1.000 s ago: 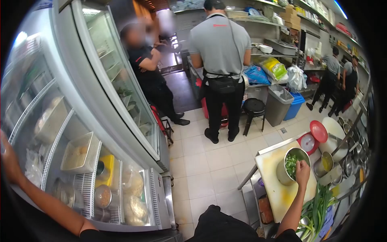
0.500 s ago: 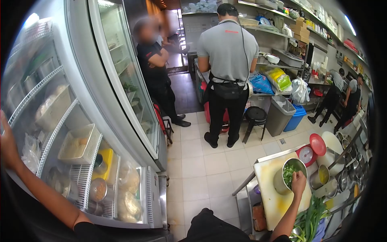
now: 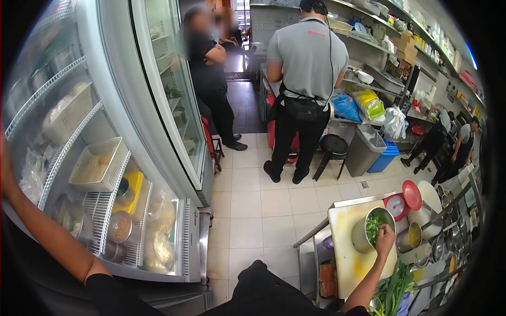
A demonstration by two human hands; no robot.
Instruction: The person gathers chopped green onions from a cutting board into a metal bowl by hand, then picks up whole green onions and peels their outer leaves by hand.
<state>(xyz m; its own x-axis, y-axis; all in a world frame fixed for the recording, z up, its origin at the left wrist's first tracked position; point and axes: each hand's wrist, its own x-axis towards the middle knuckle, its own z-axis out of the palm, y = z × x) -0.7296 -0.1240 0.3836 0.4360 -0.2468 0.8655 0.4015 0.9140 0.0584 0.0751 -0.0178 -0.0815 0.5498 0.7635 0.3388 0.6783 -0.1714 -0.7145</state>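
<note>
My right hand (image 3: 385, 240) is closed at the right-hand rim of a metal pot (image 3: 360, 235), fingers curled over its edge. Chopped green leaves (image 3: 374, 229) lie inside the pot, which rests on a white cutting board (image 3: 344, 263) with yellow stains. At the far left edge of the view, my left hand (image 3: 7, 171) is raised beside a tall fridge (image 3: 188, 231); its fingers are cut off by the frame. Fridge shelves hold a white basket (image 3: 98, 181), a yellow tray (image 3: 132, 196), a container of orange pieces (image 3: 122, 227) and bagged food (image 3: 158, 249).
Long green leaves (image 3: 392, 289) lie below the board. A red scale (image 3: 396, 204) and a pot of yellowish liquid (image 3: 410, 238) stand beyond it. One person (image 3: 308, 63) stands ahead, back turned, near a black stool (image 3: 333, 147). Other people are farther off.
The view has shifted slightly, with the board and pot appearing a little farther left. My right hand stays at the pot's rim, and my left stays beside the fridge.
</note>
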